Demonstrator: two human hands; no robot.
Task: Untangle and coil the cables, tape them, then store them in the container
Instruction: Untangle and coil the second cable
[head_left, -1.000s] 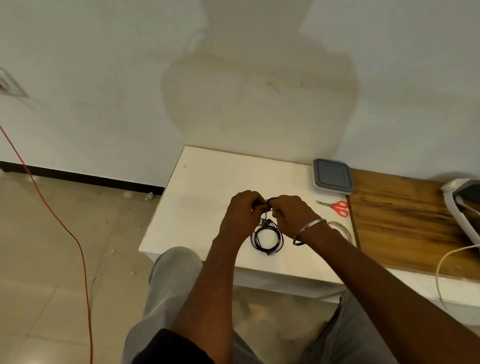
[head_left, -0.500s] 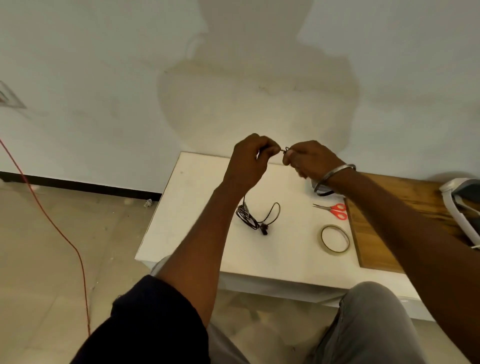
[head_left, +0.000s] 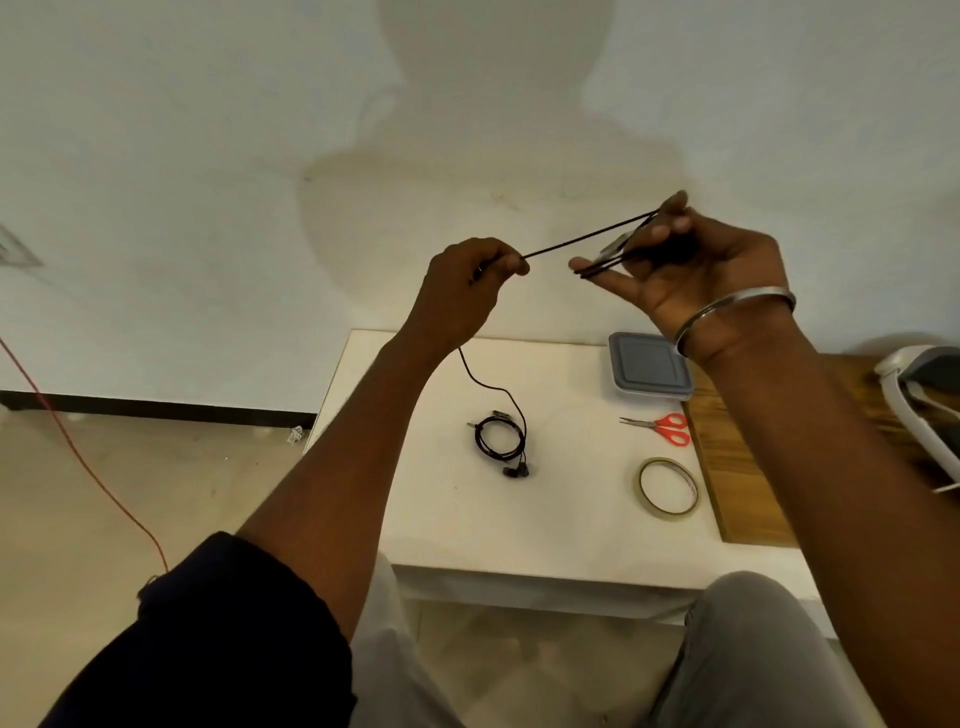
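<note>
**Pulled taut in mid-air**

The left hand (head_left: 467, 291) pinches the black cable (head_left: 582, 240) in curled fingers, and the right hand (head_left: 691, 270) grips loops of it wound round its fingers. The line is tight between them. A strand drops to a small coil (head_left: 501, 441) on the white worktop (head_left: 519, 519), and the container (head_left: 649, 366), scissors (head_left: 662, 427) and tape roll (head_left: 668, 487) lie to its right.

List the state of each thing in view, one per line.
Black cable, taut between both hands.
Left hand, pinching it.
Right hand, cable loops wound round it.
Earphones, coiled loosely on the table.
Container, closed.
Scissors, closed.
Tape roll, lying flat.
</note>
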